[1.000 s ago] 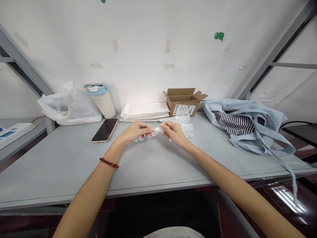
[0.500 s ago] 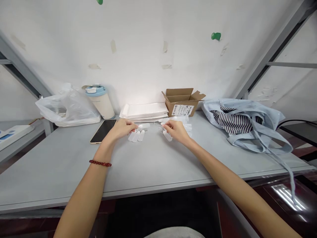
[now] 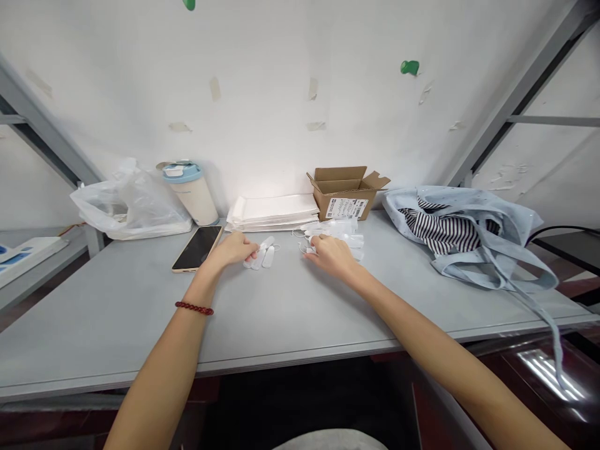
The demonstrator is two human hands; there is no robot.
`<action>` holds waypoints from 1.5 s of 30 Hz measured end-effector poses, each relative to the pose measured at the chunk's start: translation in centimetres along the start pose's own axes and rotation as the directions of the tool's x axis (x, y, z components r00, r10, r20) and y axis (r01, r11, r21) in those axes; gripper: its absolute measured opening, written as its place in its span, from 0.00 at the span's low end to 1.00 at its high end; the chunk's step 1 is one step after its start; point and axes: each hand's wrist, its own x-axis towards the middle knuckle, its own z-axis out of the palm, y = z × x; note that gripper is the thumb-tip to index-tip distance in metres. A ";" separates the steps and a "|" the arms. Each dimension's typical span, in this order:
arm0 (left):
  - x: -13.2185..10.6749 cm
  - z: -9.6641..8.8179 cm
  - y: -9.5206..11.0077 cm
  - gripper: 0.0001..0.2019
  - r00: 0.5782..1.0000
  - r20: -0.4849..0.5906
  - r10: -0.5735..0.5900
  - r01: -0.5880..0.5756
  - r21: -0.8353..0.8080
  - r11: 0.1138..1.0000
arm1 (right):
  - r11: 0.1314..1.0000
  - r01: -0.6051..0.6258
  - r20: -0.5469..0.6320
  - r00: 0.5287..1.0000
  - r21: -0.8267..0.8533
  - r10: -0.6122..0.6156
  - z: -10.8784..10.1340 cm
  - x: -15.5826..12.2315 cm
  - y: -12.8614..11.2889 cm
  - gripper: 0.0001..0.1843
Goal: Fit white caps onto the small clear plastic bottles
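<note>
Tags (image 3: pixel 269 257) (slim, white, rounded) lie by left hand (image 3: pixel 234 249) and right hand (image 3: pixel 334 254); I cannot tell either grip's state.

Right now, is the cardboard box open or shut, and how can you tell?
Open: the cardboard box has its top flaps spread, and its inner wall shows. Whether anything lies inside, I cannot tell.
</note>
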 end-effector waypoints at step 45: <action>-2.1 1.4 2.5 0.16 0.916 0.237 0.323 -0.188 -0.456 0.870 | 0.691 0.224 -0.227 0.970 0.687 -0.088 -0.7 -0.6 -1.3 0.09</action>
